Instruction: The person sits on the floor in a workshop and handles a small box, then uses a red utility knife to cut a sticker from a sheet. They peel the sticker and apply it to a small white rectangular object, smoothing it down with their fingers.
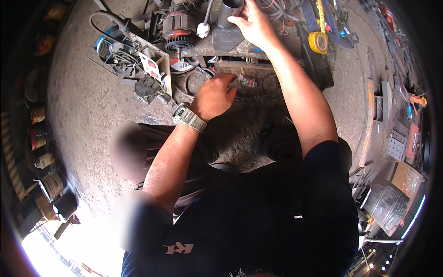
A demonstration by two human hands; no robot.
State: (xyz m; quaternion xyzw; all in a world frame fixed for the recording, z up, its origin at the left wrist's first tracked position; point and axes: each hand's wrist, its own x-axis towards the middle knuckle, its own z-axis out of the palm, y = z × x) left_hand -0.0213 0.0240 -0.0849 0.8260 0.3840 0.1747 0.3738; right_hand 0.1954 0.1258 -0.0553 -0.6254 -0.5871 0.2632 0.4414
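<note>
At the top centre, the right hand (253,24) has its fingers wrapped on a grey metal tube (229,11). The left hand (213,96), fingers curled, touches small parts (247,81) on the concrete floor (83,111). A yellow tape roll (318,42) lies right of the tube; an open machine (138,60) stands upper left.

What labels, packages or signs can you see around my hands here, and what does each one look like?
Round label: on the grinding disc left of the left hand; red and white.
Panel sticker: on the tilted cream plate further left; white with red marks.
Tins: far left edge; cylindrical, pale wrappers, blurred.
Right hand grips a plain grey pipe.
</note>
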